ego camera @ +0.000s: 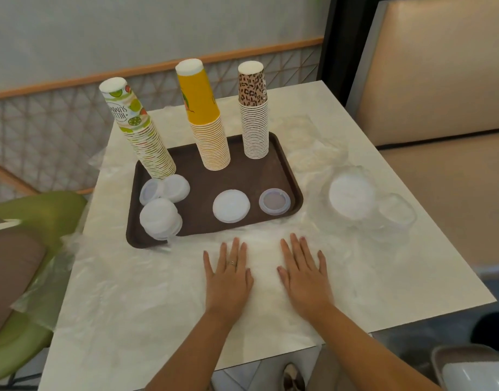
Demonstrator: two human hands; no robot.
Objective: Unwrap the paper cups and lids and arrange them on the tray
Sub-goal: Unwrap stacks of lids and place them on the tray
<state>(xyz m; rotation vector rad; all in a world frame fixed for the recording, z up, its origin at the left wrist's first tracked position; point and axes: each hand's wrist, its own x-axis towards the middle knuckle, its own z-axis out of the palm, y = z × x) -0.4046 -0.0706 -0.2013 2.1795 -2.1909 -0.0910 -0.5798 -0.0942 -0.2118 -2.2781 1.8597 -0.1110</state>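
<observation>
A brown tray [197, 190] sits on the white table and bears three upside-down cup stacks: a lime-print stack [142, 134] leaning at the left, a yellow stack [206, 119] in the middle, a leopard-print stack [253, 114] at the right. In front of them lie white lids [160, 218] at the left, a single white lid [231, 209] and a clear lid [274, 201]. Right of the tray, a stack of white lids [351, 197] stands inside clear plastic wrap. My left hand [228, 277] and my right hand [304, 275] lie flat, fingers straight, on the table near the tray's front edge.
Clear plastic wrapping [115, 292] is spread over much of the table [412, 277] and hangs off its left edge. A green chair [31, 320] stands at the left, a beige bench [440, 108] at the right. A railing runs behind the table.
</observation>
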